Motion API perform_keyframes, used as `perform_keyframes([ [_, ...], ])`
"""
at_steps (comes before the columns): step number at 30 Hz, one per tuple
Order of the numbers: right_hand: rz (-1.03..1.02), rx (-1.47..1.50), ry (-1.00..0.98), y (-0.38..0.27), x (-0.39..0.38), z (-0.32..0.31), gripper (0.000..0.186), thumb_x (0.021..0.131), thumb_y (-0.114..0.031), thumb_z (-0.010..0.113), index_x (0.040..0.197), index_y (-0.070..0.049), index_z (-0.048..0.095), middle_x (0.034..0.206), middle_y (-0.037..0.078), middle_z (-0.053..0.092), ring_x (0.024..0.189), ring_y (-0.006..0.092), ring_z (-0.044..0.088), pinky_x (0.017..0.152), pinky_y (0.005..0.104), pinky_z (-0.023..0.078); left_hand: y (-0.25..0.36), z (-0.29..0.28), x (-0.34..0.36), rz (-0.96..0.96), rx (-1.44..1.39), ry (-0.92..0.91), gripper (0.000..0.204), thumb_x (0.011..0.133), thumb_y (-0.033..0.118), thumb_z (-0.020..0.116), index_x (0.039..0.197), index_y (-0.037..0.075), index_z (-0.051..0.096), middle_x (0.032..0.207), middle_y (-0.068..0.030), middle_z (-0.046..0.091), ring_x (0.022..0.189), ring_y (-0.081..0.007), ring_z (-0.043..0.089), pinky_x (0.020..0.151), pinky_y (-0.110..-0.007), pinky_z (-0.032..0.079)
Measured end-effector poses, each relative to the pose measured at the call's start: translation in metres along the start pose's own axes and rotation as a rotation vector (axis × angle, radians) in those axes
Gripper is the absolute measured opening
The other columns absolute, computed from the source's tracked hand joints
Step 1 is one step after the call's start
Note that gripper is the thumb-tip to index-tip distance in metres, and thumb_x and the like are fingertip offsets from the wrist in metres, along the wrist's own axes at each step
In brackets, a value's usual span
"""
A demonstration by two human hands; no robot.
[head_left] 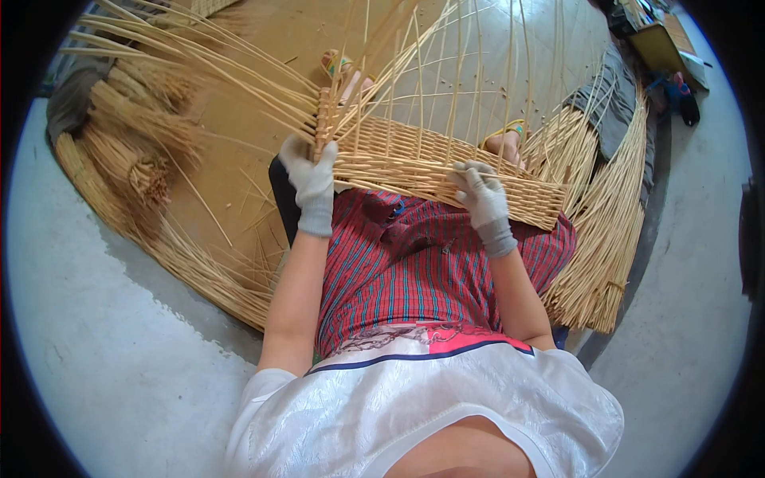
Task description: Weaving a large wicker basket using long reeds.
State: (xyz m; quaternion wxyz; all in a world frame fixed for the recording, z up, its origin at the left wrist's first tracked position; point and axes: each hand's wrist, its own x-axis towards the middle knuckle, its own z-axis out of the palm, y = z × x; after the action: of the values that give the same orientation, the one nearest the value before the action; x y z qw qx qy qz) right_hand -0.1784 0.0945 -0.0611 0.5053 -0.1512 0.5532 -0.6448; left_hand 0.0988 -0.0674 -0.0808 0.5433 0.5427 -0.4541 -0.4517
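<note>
A long, shallow basket of pale woven cane (pixel 518 199) lies across my lap on red striped cloth (pixel 398 271), with long loose stakes rising from it. My left hand (pixel 311 179), in a white knit glove, grips the basket's left end by a bundled corner; its fingertips are slightly blurred. My right hand (pixel 480 195), gloved likewise, is closed on the near woven side toward the right, fingers over the weave.
Bundles of cane (pixel 119 151) lie at the left, and long loose cane (pixel 598 255) at the right, beside grey cloth (pixel 617 119). Sandalled feet (pixel 502 143) show beyond the basket. A board and dark items (pixel 669 56) are at the upper right.
</note>
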Motion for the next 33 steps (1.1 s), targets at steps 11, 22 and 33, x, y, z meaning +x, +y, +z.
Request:
perform_keyframes([
  [11,-0.629,-1.217,0.010,-0.045,0.182,0.125,0.067,0.101,-0.016,0.059,0.162,-0.013,0.032,0.140,0.016,0.066,0.105,0.0254,0.072,0.081,0.0395,0.058,0.073,0.060,-0.053,0.272,1.293,-0.817,0.120,0.065,0.028,0.096,0.166,0.025,0.031,0.142,-0.0173,0.047,0.106,-0.0366,0.066,0.092,-0.045,0.055],
  [22,-0.121,-1.131,-0.359,-0.052,0.033,0.051,0.059,0.106,-0.026,0.057,0.160,-0.015,0.036,0.122,0.031,0.069,0.107,0.0438,0.072,0.095,0.0476,0.055,0.042,0.056,-0.055,0.512,1.320,-0.714,0.108,0.062,0.027,0.096,0.158,0.020,0.047,0.125,-0.0143,0.051,0.096,-0.0336,0.066,0.085,-0.044,0.056],
  [33,0.016,-0.313,0.047,-0.026,0.052,-0.017,0.046,0.106,-0.029,0.059,0.145,-0.007,0.048,0.109,0.024,0.074,0.082,0.0240,0.072,0.074,0.0348,0.059,0.074,0.067,-0.063,0.650,1.346,-0.722,0.118,0.050,0.034,0.100,0.156,0.017,0.049,0.140,-0.0201,0.051,0.116,-0.0382,0.062,0.099,-0.049,0.052],
])
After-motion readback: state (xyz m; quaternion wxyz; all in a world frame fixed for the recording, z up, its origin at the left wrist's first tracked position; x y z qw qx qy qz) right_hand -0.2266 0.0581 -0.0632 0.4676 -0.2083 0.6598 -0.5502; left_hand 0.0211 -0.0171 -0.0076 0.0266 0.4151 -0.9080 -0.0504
